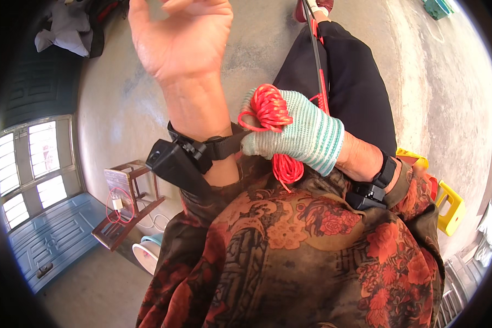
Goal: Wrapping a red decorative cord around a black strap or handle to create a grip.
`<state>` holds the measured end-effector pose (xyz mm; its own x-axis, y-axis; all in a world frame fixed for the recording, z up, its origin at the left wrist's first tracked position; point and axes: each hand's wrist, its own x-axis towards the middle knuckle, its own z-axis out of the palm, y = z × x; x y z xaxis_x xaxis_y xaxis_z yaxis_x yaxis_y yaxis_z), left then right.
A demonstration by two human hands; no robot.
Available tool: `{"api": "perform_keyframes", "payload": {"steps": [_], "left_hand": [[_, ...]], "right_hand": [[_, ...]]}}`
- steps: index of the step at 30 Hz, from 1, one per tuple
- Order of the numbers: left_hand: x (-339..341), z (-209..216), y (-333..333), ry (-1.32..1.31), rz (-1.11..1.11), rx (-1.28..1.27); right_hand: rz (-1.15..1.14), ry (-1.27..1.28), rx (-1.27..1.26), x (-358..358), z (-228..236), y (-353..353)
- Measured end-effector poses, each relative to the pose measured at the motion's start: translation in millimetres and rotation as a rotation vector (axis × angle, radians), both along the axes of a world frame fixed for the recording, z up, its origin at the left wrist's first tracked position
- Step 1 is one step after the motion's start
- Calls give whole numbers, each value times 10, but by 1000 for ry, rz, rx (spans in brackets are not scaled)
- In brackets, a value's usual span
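The red cord (pixel 270 106) is already gathered into loops and clamped in the gloved fingers of the right hand (pixel 300 128), while the black strap (pixel 227 147) on the left wrist seems not yet flattened, and the left hand (pixel 186 44) is empty-palmed, thumb and fingers apart.

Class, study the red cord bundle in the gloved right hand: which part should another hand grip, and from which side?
Probably the upper loops of the red cord bundle, pinched together from the person's left, opposite the gloved wrist. They bulge out uncovered there, while the gloved right hand covers the middle. The lower loops spread below it and look likely to slip apart.
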<state>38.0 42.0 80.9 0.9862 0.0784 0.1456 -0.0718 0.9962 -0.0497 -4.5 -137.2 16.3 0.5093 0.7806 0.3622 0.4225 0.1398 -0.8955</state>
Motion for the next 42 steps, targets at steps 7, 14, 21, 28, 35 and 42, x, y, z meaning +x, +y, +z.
{"api": "perform_keyframes", "payload": {"steps": [7, 14, 21, 28, 35, 42], "left_hand": [[134, -66, 10, -323, -283, -313], [-44, 292, 101, -347, 117, 181], [-174, 473, 159, -407, 71, 239], [-113, 354, 44, -441, 135, 274], [-1, 278, 69, -441, 178, 381], [-22, 289, -136, -265, -238, -213]], "right_hand": [[50, 559, -173, -41, 59, -8], [-45, 53, -177, -35, 116, 26], [63, 668, -69, -74, 159, 83], [6, 418, -99, -84, 268, 44], [-72, 369, -94, -105, 249, 45], [-93, 322, -115, -105, 230, 14]]}}
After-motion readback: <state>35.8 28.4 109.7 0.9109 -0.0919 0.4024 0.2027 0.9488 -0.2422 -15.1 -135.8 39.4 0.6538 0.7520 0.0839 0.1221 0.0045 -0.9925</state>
